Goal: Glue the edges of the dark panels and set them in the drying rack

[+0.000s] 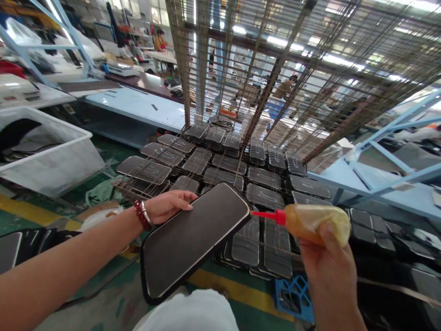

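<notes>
A flat dark-grey panel with rounded corners and a black rim (195, 239) is held tilted in the middle of the scene, on the near side of a brown wire rack (282, 59) where similar dark panels (265, 195) are laid in rows. Its far-left long edge is taken in the grip of the left hand (172, 204); how it is supported underneath cannot be told. By the grip of the right hand (329, 259) a translucent amber plastic bottle (306, 220) is clasped round its body, its red pointed nozzle (280, 217) aimed at the panel's right-hand corner — whether contact is made cannot be told. The panel is judged light and fairly stiff, best held by its edges; the bottle is judged soft — easily over-squeezed, so best clasped lightly.
</notes>
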Motion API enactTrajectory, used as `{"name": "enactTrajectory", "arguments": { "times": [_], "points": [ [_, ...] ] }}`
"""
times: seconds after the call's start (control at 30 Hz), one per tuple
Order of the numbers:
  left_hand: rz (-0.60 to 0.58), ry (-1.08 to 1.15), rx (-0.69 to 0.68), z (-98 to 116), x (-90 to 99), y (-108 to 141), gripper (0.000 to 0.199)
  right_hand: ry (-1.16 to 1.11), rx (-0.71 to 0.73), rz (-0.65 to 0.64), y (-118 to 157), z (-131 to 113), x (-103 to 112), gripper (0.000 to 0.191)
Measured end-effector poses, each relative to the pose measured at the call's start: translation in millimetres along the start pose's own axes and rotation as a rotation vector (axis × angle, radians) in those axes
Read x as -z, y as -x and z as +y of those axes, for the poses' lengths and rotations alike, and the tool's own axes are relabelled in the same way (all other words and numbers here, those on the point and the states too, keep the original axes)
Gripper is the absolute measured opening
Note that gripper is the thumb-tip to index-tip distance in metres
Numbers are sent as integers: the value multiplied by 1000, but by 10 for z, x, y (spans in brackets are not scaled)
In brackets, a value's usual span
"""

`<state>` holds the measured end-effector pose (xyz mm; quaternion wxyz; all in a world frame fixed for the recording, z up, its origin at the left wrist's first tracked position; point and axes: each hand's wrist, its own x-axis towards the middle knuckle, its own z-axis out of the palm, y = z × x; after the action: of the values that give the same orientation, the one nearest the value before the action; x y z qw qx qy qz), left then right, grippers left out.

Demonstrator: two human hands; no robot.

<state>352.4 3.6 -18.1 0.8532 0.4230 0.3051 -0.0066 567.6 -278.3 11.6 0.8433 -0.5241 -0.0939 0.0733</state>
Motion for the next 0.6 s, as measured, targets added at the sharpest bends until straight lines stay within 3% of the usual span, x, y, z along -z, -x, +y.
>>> {"name": "enactTrajectory", "arguments": {
  "times": [0.17,0.6],
  "points": [
    [10,31,-1,-41,-15,-33,37,7,-4,62,-18,138,-5,42],
    [51,52,2,-51,20,-100,35,14,-135,42,285,358,-10,46]
  ]
}}
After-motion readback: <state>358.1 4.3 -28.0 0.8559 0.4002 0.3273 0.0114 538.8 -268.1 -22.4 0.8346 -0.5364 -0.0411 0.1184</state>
